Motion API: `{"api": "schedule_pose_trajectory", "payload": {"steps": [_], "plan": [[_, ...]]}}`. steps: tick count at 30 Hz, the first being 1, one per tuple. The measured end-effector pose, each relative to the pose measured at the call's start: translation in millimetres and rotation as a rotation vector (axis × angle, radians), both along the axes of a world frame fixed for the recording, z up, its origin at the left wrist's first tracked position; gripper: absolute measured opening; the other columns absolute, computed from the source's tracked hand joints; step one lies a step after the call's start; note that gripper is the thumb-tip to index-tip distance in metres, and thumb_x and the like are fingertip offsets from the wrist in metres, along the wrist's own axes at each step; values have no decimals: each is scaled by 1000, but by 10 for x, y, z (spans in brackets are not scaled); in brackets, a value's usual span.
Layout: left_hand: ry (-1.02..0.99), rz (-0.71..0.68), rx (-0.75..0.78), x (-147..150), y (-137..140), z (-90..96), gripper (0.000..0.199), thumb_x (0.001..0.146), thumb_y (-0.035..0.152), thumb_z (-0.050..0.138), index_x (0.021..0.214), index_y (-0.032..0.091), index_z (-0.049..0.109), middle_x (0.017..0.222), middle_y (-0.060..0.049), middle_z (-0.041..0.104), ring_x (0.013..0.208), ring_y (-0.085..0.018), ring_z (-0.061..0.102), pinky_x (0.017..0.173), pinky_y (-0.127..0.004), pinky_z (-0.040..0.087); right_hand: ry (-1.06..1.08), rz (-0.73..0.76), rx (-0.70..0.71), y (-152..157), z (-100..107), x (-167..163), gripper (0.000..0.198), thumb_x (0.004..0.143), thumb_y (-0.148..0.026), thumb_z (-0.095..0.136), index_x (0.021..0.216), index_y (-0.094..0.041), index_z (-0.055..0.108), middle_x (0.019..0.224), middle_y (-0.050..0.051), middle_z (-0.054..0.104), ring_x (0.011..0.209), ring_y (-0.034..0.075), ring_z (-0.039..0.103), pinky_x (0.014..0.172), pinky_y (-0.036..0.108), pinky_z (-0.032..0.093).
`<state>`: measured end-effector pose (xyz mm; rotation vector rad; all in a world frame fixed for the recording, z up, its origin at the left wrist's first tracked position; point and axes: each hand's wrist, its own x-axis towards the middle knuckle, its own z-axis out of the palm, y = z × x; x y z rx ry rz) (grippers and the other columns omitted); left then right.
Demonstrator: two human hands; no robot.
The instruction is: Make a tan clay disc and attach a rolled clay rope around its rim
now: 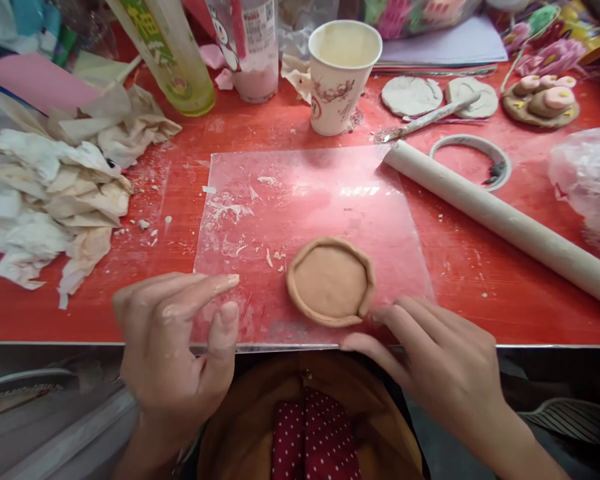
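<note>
A shallow brown clay dish (330,280) with a coiled rim lies on a clear plastic sheet (250,220). At its lower right, the two ends of the coil meet in a visible seam. My left hand (180,333) is raised at the table's front edge, left of the dish, thumb and index finger apart and nothing between them. Close to the seam is my right hand (430,353), its thumb and index finger spread. Whether its index fingertip touches the clay I cannot tell.
Crumpled tissues (55,193) are heaped at left. Behind stand a bottle (175,60), a plastic cup (253,53) and a paper cup (343,80). A long roller (500,220), a tape ring (505,175), a clay-smeared tool (430,119) and clay pieces (411,97) lie at right.
</note>
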<state>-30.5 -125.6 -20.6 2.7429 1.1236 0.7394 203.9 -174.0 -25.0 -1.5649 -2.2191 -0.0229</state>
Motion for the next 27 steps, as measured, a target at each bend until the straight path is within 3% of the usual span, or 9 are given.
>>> {"api": "schedule_pose_trajectory", "payload": {"steps": [6,9,12,13,15,17,19,23,27], "plan": [[66,33,16,33,181,36,36,87,33,54,120,17,52,120,-10,57,117,-25,50,100,-43,42,-107,125,-19,151,26,23,34,96,-30,43,64,-20,44,55,-3,47,48,11,44,50,26,30],[153,-124,94,71,200,36,44,86,29,57,127,13,49,131,-12,52,126,-26,43,106,-43,38,-74,124,-2,144,10,40,31,95,-28,45,65,-20,46,55,-2,51,49,11,46,48,26,32],[203,-260,145,82,176,26,39,85,23,60,123,17,55,132,-7,54,130,-23,39,111,-43,32,62,136,130,84,-26,53,15,87,-22,60,74,-18,55,56,-2,55,50,11,49,50,25,39],[205,-272,146,80,166,22,38,85,22,60,122,18,56,131,-6,56,130,-23,39,112,-44,30,92,155,179,62,-37,58,7,84,-19,63,80,-16,58,61,0,60,56,13,54,54,26,44],[214,-275,138,73,148,13,37,84,23,62,121,19,58,128,-6,58,130,-22,39,113,-45,29,87,229,222,27,-61,68,14,84,-19,63,97,-13,62,81,7,68,79,19,63,72,31,51],[219,-265,144,65,135,7,39,84,25,62,122,20,57,127,-6,59,130,-22,40,113,-46,28,27,305,186,8,-90,77,26,87,-24,60,110,-13,61,102,11,68,106,23,59,90,37,49],[214,-259,154,57,125,4,40,83,27,62,123,22,57,126,-5,60,130,-22,40,114,-46,26,-11,347,151,0,-125,84,34,88,-27,59,118,-13,58,114,11,65,119,24,52,99,41,45],[196,-269,143,45,122,11,37,83,26,62,120,24,59,125,-2,61,129,-22,41,115,-46,25,13,356,126,-7,-171,88,39,86,-25,61,122,-13,57,124,12,61,126,24,47,103,43,42],[194,-264,161,73,164,27,38,82,26,64,119,20,59,126,-5,59,127,-24,43,110,-47,34,98,311,128,0,-153,89,40,84,-20,63,122,-12,56,122,13,61,125,25,49,102,42,44]]}}
